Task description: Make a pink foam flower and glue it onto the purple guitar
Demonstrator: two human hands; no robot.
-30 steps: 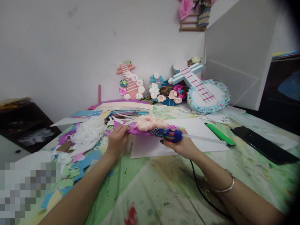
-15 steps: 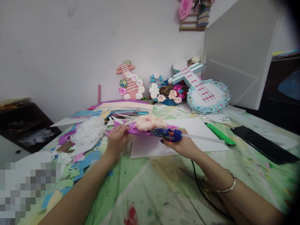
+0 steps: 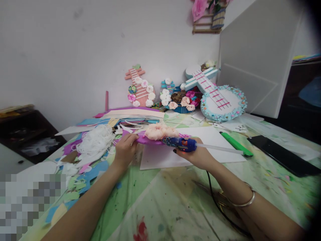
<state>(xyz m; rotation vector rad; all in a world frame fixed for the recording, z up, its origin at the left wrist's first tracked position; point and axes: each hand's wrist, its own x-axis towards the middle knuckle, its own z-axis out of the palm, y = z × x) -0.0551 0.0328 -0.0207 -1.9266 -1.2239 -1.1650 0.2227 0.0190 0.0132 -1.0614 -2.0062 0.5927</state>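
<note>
My left hand [image 3: 126,150] is closed on the left end of a purple craft piece [image 3: 147,140], which it holds tilted above the table. Peach fabric or paper flowers [image 3: 160,131] sit along the top of that piece. In my right hand [image 3: 198,155] is a blue hot glue gun [image 3: 179,144], its front end close against the flowers; whether it touches them I cannot tell. A glue stick [image 3: 220,149] sticks out of the gun's back, and a small red light shows on its side. Beneath the piece lies a white sheet [image 3: 160,160].
A green box cutter [image 3: 235,144] and a black phone [image 3: 281,155] lie on the right. White string [image 3: 95,142] and paper scraps [image 3: 92,174] cover the left. Flowered guitar-shaped crafts [image 3: 141,88] lean on the wall. A black cord [image 3: 213,201] runs below my right wrist.
My right hand and the glue gun have shifted very slightly to the right. The left hand and the purple piece look almost the same.
</note>
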